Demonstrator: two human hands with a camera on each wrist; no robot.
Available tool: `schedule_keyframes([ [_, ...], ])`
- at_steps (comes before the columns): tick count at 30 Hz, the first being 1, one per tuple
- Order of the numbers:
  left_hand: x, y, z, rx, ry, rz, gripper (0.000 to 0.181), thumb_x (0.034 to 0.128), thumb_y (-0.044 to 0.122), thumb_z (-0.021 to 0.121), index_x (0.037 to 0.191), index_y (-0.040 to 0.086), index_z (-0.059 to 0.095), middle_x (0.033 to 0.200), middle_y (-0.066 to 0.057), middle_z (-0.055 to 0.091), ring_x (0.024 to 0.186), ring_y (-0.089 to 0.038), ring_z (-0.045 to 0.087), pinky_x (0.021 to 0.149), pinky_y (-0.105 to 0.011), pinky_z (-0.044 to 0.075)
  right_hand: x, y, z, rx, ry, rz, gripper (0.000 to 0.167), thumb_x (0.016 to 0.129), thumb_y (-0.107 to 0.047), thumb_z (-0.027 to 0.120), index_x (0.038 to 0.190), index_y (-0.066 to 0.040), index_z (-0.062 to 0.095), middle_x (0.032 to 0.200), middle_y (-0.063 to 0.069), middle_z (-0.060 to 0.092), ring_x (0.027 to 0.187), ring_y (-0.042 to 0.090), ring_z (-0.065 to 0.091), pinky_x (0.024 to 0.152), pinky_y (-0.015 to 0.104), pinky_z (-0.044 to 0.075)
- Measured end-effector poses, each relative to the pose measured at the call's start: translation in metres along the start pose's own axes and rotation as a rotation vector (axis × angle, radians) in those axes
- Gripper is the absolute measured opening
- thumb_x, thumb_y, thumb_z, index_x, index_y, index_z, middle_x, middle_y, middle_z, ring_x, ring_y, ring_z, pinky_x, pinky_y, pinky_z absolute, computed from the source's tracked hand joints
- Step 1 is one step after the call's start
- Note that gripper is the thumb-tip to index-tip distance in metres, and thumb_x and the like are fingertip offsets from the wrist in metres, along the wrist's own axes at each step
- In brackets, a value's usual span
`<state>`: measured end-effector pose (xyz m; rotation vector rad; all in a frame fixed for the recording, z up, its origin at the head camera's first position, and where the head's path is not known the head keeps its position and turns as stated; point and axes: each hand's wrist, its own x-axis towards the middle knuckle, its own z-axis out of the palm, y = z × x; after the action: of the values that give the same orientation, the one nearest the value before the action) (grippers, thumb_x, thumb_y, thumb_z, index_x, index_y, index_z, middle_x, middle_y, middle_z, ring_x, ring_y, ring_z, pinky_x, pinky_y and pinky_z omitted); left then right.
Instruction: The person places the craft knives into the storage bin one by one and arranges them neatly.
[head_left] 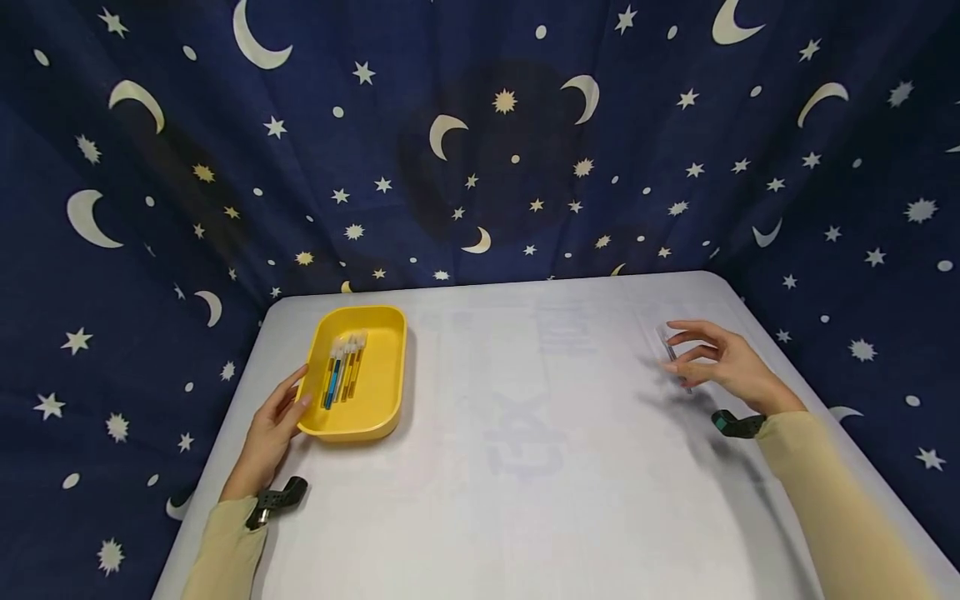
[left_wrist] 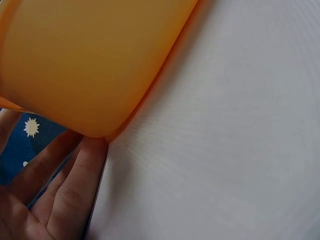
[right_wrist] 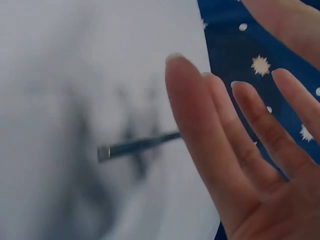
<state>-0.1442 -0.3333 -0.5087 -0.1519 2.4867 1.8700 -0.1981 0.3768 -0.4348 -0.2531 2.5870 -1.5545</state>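
A shallow yellow tray sits on the left part of the white table. Inside it lies a row of slim pens, yellow and blue with clear whitish ends. My left hand grips the tray's left edge, thumb over the rim and fingers outside below it; the left wrist view shows fingers against the tray's underside. Over the table's right side, my right hand holds a thin dark pen at its fingertips, tilted and off the surface. In the right wrist view a finger hides part of the pen.
The white table has faint bluish marks showing near its middle. A dark blue cloth with moons and stars hangs behind and at both sides. A dark wrist device sits on each wrist.
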Motion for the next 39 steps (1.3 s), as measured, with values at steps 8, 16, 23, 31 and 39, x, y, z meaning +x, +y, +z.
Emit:
schedule_keyframes([
  [8, 0.002, -0.001, 0.003, -0.003, -0.005, 0.010, 0.064, 0.1167, 0.034, 0.057, 0.175, 0.025, 0.032, 0.164, -0.029, 0.035, 0.142, -0.041, 0.044, 0.089, -0.014, 0.055, 0.008, 0.020, -0.021, -0.111, -0.036, 0.095, 0.082, 0.097, -0.021, 0.088, 0.164, -0.007, 0.044, 0.150, 0.025, 0.051, 0.102, 0.015, 0.069, 0.078, 0.042, 0.066],
  [16, 0.001, -0.001, 0.002, 0.012, 0.001, 0.016, 0.063, 0.1169, 0.034, 0.056, 0.174, 0.025, 0.033, 0.160, -0.028, 0.040, 0.139, -0.040, 0.047, 0.089, -0.015, 0.056, 0.016, 0.032, -0.025, -0.209, -0.059, 0.179, 0.087, 0.095, -0.026, 0.090, 0.164, -0.002, 0.043, 0.149, 0.032, 0.050, 0.094, 0.023, 0.066, 0.075, 0.038, 0.064],
  [23, 0.001, -0.001, 0.001, -0.001, -0.005, 0.016, 0.064, 0.1165, 0.034, 0.057, 0.175, 0.025, 0.032, 0.163, -0.029, 0.037, 0.141, -0.040, 0.046, 0.088, -0.015, 0.056, 0.020, 0.038, -0.025, -0.237, -0.086, 0.216, 0.089, 0.095, -0.027, 0.090, 0.165, -0.001, 0.042, 0.148, 0.033, 0.050, 0.098, 0.026, 0.060, 0.075, 0.037, 0.063],
  [31, 0.003, -0.003, 0.001, -0.016, -0.020, 0.010, 0.064, 0.1167, 0.032, 0.057, 0.175, 0.025, 0.031, 0.163, -0.027, 0.037, 0.140, -0.038, 0.047, 0.089, -0.016, 0.057, 0.025, 0.045, -0.026, -0.254, -0.106, 0.229, 0.087, 0.095, -0.026, 0.090, 0.164, 0.000, 0.044, 0.145, 0.033, 0.053, 0.097, 0.027, 0.058, 0.074, 0.035, 0.060],
  [39, 0.002, -0.003, -0.001, -0.001, 0.002, -0.004, 0.065, 0.1161, 0.037, 0.057, 0.175, 0.027, 0.031, 0.166, -0.028, 0.035, 0.145, -0.041, 0.044, 0.088, -0.014, 0.056, 0.034, 0.047, -0.026, -0.245, -0.124, 0.222, 0.082, 0.093, -0.018, 0.091, 0.159, 0.005, 0.049, 0.137, 0.031, 0.053, 0.088, 0.025, 0.057, 0.070, 0.033, 0.060],
])
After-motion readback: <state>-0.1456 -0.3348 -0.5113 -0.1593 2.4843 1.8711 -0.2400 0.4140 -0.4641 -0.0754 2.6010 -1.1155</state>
